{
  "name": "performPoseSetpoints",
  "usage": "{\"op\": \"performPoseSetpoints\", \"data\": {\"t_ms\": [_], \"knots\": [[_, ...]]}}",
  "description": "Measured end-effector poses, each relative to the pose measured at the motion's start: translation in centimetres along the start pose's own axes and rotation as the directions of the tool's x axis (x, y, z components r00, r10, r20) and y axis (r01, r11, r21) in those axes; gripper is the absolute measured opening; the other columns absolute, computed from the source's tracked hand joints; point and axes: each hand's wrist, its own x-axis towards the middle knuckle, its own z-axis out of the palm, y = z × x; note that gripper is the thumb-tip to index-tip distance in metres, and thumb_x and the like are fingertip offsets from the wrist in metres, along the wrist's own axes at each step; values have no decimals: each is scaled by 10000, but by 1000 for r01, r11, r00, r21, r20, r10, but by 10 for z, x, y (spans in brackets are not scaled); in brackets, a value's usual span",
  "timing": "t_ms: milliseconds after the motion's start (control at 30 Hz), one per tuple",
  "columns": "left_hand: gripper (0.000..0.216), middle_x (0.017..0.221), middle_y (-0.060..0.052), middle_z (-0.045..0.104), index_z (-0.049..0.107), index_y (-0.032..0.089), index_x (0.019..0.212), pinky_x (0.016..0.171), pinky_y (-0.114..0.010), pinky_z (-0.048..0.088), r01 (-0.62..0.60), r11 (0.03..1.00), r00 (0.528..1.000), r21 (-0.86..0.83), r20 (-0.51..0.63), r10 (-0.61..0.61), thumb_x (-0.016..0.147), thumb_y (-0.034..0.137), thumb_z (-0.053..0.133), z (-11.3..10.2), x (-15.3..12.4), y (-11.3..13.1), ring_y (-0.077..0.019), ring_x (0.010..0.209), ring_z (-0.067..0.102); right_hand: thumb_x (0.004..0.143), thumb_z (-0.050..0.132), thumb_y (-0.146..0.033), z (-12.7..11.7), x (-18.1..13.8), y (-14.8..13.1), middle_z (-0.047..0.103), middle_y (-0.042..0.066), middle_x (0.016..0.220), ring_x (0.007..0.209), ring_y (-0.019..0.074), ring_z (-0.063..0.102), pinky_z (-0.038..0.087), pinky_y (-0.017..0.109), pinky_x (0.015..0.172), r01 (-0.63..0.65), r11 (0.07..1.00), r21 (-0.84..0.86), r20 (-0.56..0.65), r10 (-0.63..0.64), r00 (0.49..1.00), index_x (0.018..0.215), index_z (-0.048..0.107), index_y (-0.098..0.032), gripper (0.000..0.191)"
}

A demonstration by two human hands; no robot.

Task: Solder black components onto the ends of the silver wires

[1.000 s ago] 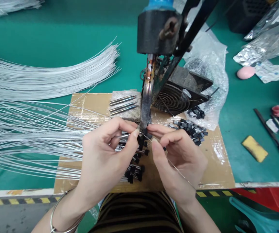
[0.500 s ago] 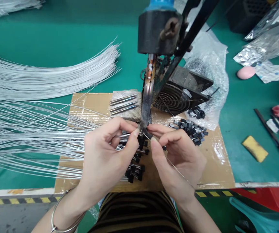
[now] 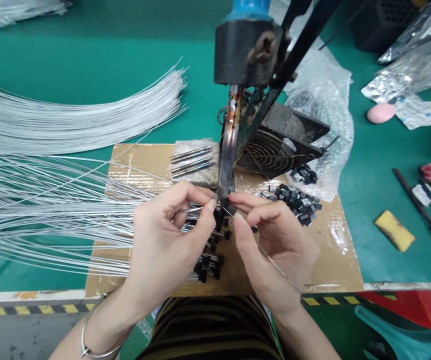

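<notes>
My left hand pinches the end of a thin white wire and holds it under the tip of a fixed soldering iron. My right hand pinches a thin strand of solder wire, which runs back towards my body, with its end at the same tip. Both hands meet over a brown cardboard sheet. Below them lie several wires ending in small black parts.
Bundles of white wires spread over the green bench at left. Loose black parts, a black fan and bubble wrap sit right of the iron. A yellow sponge and a pink object lie further right.
</notes>
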Motion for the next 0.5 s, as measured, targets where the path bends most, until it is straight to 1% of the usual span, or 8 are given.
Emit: {"op": "performPoseSetpoints", "data": {"t_ms": [67,300,400,500], "knots": [[103,841,31,771,727,209,797,639,-139,536,-8,1000,1000,7,-4,8,861,128,734,0,0,-1,-87,717,695,906,688,-6,0,-1,0,779,25,1199,1159,173,746,584,304,1030,8,1000,-18,-4,-8,1000,899,629,-217,220],[104,882,24,779,736,219,812,728,-148,572,-10,1000,1000,-2,-7,10,870,133,738,0,-1,-3,-112,827,738,891,694,7,1,-3,1,774,34,1231,1153,190,750,595,343,1040,55,995,-80,-7,-56,998,919,627,-214,233],[97,872,26,774,743,218,827,711,-142,564,-10,1000,1000,-5,-7,10,873,134,741,0,-1,-2,-103,805,730,881,691,24,2,-4,1,774,41,1227,1150,197,752,604,356,1032,93,991,-99,-8,-95,995,927,630,-211,247],[98,837,34,760,742,215,820,690,-134,555,-17,1000,1000,-6,-12,17,871,131,742,0,-1,-1,-93,774,720,875,693,29,2,-4,2,774,43,1227,1149,201,753,608,361,1028,105,988,-110,-8,-107,994,930,631,-211,254]]}}
